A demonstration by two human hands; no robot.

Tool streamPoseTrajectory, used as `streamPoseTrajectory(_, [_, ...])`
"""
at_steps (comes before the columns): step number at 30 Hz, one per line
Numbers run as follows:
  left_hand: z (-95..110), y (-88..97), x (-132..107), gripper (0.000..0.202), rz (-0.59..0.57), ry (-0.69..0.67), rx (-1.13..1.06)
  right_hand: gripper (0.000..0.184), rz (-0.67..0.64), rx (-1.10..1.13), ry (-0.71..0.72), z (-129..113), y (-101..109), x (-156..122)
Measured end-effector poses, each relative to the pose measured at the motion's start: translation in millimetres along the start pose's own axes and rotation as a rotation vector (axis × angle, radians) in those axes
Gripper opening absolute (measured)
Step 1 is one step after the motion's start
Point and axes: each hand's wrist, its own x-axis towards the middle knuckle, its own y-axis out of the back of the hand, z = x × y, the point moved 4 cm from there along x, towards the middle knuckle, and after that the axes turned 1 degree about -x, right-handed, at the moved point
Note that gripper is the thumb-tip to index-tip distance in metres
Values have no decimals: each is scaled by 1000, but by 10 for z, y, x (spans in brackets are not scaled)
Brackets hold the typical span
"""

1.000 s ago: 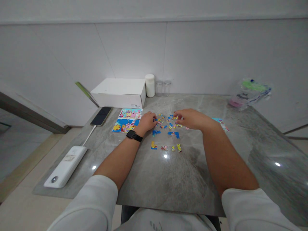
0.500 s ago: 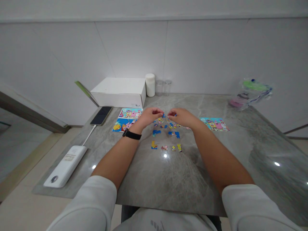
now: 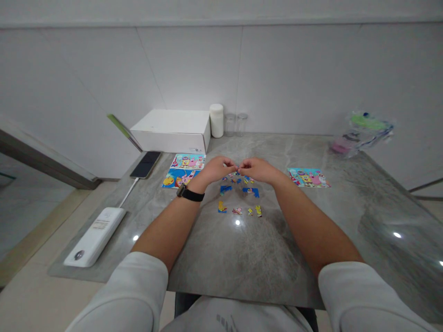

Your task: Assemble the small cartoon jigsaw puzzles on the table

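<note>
Both hands are raised just above a scatter of small puzzle pieces (image 3: 238,189) on the grey marble table (image 3: 242,249). My left hand (image 3: 215,169), with a black watch on its wrist, pinches with curled fingers. My right hand (image 3: 258,169) pinches too, and the fingertips of both meet above the pieces. A tiny puzzle piece seems to sit between them, too small to name for sure. A short row of pieces (image 3: 238,210) lies nearer to me.
Two cartoon picture cards (image 3: 184,169) lie left of the hands, another card (image 3: 308,177) to the right. A white box (image 3: 173,131), white canister (image 3: 216,121) and glass jars stand at the back. A phone (image 3: 146,164) and cabled power bank (image 3: 95,236) lie on the left, a plastic bag (image 3: 360,133) back right.
Both hands lifted off the scattered pieces and came together, fingertips now touching above them. The right arm shifted left, uncovering the card on the right.
</note>
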Motion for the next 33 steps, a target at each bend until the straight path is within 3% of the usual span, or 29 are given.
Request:
streamPoseTrajectory(6, [-51, -205, 16, 27, -154, -39, 158, 23, -224, -160, 15, 67, -119, 4])
streamPoseTrajectory(9, [-48, -335, 5, 26, -194, -56, 184, 23, -263, -342, -34, 107, -121, -8])
streamPoseTrajectory(12, [-42, -441, -20, 30, -193, -27, 228, 22, -270, -499, -81, 159, -95, -20])
streamPoseTrajectory(19, [-46, -617, -87, 28, -164, -32, 308, 27, -383, -623, -114, 227, -136, -46])
streamPoseTrajectory(25, [-53, -645, -107, 25, -124, -32, 376, 39, -412, -650, -121, 166, -154, -61])
streamPoseTrajectory(33, [62, -646, -183, 27, -92, -29, 543, 38, -417, -689, -152, 75, -174, -103])
